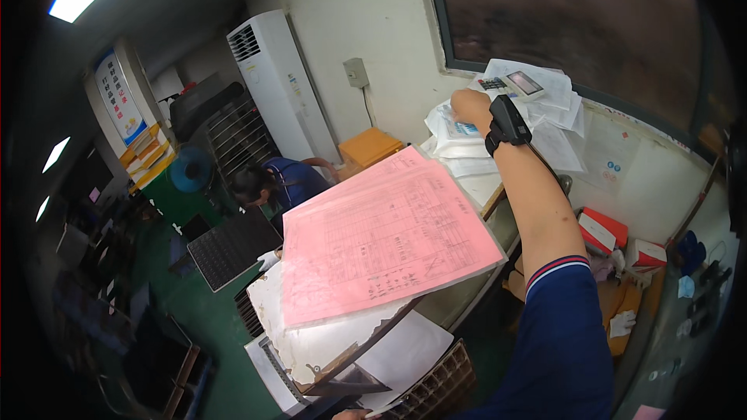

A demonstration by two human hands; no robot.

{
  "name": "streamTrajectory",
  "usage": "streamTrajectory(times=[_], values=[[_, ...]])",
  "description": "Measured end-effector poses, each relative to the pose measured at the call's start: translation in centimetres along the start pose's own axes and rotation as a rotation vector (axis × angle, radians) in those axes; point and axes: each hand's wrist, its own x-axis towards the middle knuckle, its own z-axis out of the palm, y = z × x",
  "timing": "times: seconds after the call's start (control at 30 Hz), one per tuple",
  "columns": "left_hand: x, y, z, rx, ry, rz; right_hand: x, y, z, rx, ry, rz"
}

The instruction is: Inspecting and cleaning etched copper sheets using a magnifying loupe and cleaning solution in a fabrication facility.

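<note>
We reach our right hand [469, 103] out to the stack of white papers and clear plastic sleeves [459, 140] at the far end of the bench [489, 187]; it rests on the stack, but we cannot tell whether the fingers grip. A black wrist device [507, 120] sits on that arm. Our left hand [352, 414] barely shows at the lower edge, its grip unclear. A large pink form sheet in a clear sleeve [385, 237] lies near us.

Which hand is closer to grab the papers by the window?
Probably the right hand: it already rests on the stack of white papers. The left hand barely shows at the picture's bottom edge, far away.
</note>
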Motion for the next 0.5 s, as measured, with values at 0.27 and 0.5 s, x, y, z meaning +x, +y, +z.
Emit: streamTrajectory(times=[0.27, 0.5], values=[[-0.2, 1.8, -1.2, 0.115, -0.012, 0.078, -0.3, 1.0, -1.7, 0.29, 0.07, -0.043], [-0.9, 4.2, -2.3, 0.119, 0.009, 0.127, 0.0, 2.2, -0.7, 0.327, 0.01, -0.171]])
